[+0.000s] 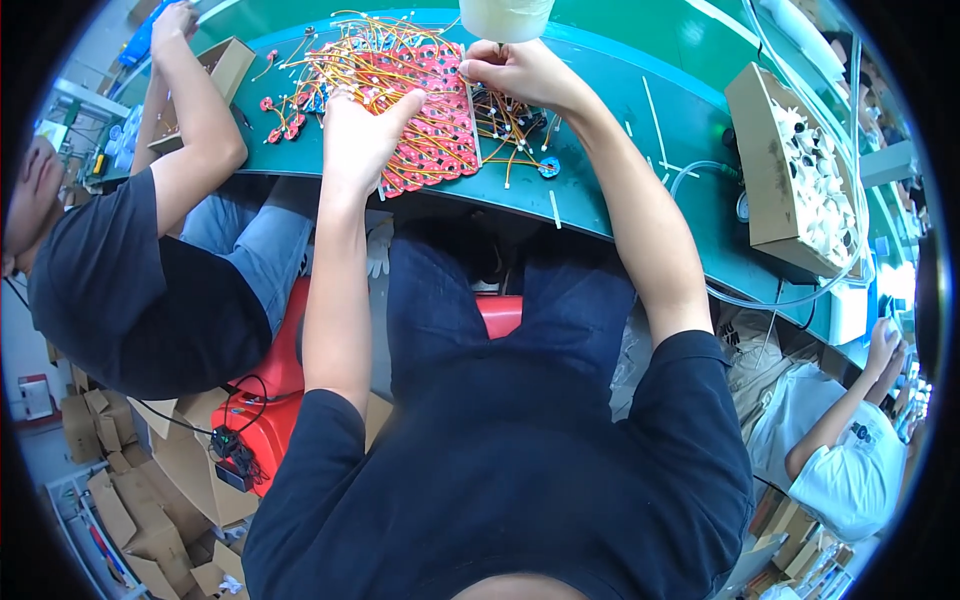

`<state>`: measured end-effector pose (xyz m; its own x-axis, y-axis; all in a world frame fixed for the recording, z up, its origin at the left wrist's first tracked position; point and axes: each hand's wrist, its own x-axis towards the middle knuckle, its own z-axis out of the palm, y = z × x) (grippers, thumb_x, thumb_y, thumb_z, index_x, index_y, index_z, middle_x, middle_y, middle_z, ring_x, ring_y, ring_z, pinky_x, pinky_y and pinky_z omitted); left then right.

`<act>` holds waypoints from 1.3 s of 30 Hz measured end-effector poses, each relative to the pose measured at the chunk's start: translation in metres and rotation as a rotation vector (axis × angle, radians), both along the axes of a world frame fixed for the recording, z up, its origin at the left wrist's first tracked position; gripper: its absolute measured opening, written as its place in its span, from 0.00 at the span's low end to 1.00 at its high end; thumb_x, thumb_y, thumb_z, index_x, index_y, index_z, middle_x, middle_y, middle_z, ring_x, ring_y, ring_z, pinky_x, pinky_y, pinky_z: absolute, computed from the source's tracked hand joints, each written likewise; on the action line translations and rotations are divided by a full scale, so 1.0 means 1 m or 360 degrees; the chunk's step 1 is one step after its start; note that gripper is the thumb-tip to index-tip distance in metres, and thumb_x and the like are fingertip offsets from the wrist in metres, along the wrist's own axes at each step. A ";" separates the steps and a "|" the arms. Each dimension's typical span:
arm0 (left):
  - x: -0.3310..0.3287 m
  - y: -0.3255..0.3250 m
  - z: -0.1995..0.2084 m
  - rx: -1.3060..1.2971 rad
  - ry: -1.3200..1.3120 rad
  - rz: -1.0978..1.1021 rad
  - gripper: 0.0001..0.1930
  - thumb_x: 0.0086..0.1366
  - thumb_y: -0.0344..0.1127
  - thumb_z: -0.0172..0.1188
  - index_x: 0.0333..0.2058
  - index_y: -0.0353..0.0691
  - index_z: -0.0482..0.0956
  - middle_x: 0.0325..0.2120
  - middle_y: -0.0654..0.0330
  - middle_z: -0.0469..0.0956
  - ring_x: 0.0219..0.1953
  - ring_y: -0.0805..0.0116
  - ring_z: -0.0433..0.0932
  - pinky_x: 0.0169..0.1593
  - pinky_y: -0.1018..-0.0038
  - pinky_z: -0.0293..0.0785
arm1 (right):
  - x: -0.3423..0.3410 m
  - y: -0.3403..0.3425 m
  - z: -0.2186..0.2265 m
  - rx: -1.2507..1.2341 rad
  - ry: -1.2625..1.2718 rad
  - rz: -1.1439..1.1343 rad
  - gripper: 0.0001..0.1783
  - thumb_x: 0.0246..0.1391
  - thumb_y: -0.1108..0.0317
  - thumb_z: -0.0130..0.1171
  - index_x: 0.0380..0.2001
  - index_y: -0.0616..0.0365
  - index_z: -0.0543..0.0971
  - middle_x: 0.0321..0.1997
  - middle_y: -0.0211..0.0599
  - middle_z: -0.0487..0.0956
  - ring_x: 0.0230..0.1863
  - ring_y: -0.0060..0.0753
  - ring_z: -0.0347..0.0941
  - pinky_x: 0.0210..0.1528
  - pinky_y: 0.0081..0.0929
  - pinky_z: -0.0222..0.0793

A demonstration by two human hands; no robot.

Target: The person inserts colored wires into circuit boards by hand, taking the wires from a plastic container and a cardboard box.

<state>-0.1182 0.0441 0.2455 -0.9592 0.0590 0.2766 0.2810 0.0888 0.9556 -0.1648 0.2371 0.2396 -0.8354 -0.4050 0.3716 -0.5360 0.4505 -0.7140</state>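
Note:
A red panel of small circuit boards (440, 165), covered with orange-yellow wires (375, 50), lies on the green bench in front of me. My left hand (368, 135) rests over the panel's left part among the wires; its thumb sticks out to the right, apart from the fingers, which are partly hidden. At the panel's upper right edge, my right hand (515, 73) has thumb and fingertips pressed together; anything between them is too small to name. Right of the panel, below my right hand, is a pile of wired parts (510, 120) with white connectors. A blue round board (548, 167) lies beside it.
A whitish cup-shaped object (507, 15) hangs above my right hand. Loose red round boards (290, 125) lie left of the panel. A cardboard box of white parts (800, 180) stands at right, near a clear hose (770, 303). A co-worker (130, 260) sits close at left.

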 end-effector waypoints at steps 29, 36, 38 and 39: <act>0.002 -0.006 0.003 0.0179 0.0001 -0.0026 0.12 0.48 0.25 0.62 0.32 0.28 0.74 0.28 0.55 0.77 0.27 0.73 0.76 0.31 0.78 0.73 | 0.009 -0.004 0.009 0.0029 -0.0350 0.0184 0.12 0.51 0.66 0.51 0.20 0.63 0.76 0.15 0.27 0.72 0.16 0.13 0.64 0.20 0.14 0.60; 0.000 -0.005 0.005 0.0247 -0.0025 -0.0027 0.13 0.48 0.24 0.62 0.35 0.29 0.72 0.30 0.55 0.76 0.29 0.70 0.77 0.34 0.75 0.75 | 0.010 -0.002 0.015 0.0068 -0.0385 0.0219 0.13 0.51 0.66 0.51 0.21 0.64 0.77 0.15 0.27 0.72 0.15 0.15 0.64 0.19 0.15 0.59; 0.000 -0.005 0.006 0.0328 -0.0054 -0.0039 0.14 0.48 0.23 0.62 0.36 0.29 0.72 0.31 0.54 0.76 0.30 0.69 0.77 0.36 0.74 0.75 | 0.010 -0.001 0.015 -0.0018 -0.0577 0.0282 0.13 0.51 0.66 0.51 0.20 0.64 0.77 0.15 0.28 0.72 0.15 0.16 0.64 0.19 0.16 0.60; -0.001 -0.005 0.005 0.0365 -0.0050 -0.0031 0.14 0.48 0.23 0.62 0.36 0.29 0.72 0.31 0.54 0.76 0.30 0.69 0.77 0.36 0.74 0.75 | 0.010 0.000 0.016 -0.0061 -0.0673 0.0314 0.13 0.51 0.66 0.51 0.20 0.64 0.77 0.15 0.28 0.72 0.15 0.16 0.64 0.19 0.16 0.60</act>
